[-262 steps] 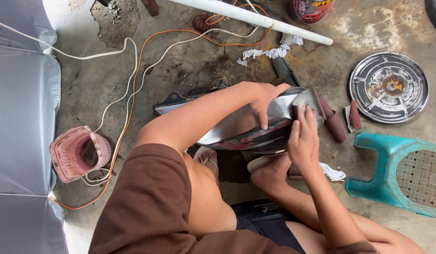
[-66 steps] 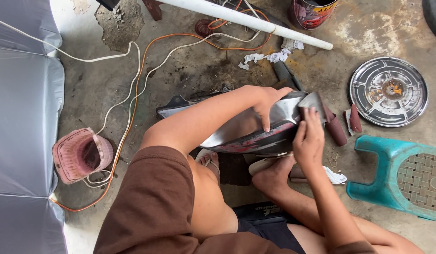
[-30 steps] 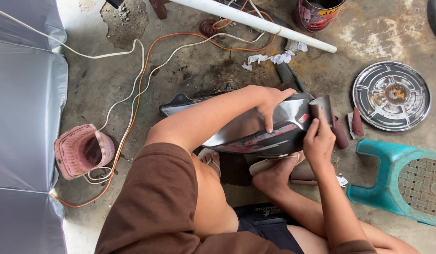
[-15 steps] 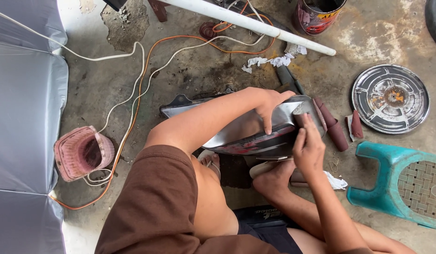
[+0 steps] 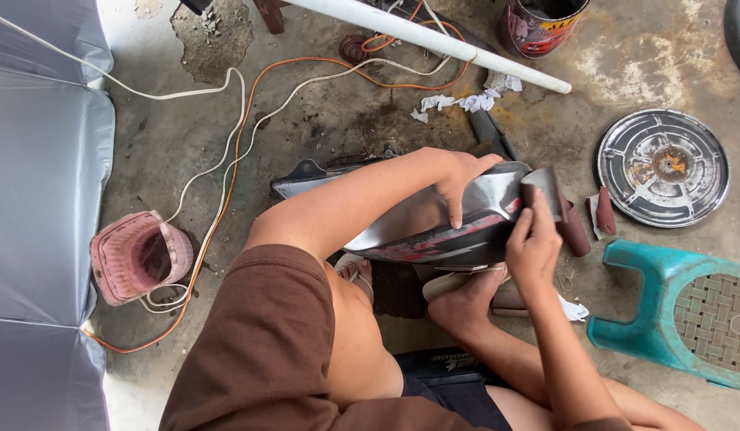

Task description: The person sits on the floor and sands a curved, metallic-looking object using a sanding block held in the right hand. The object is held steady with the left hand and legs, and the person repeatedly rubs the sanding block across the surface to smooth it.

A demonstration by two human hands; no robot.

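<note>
Left hand (image 5: 459, 177) grips the panel's (image 5: 434, 231) upper edge; right hand (image 5: 532, 243), just beside it, presses sandpaper (image 5: 543, 191) against the panel.

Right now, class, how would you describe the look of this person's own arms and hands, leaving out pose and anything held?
Both arms are bare from the shoulder down. The left hand and right hand wear no gloves, rings or watch. The only clothing near them is a brown shirt, its short sleeve ending at the upper left arm.

Brown short-sleeved shirt (image 5: 266, 351), dark shorts (image 5: 458, 395)
</note>
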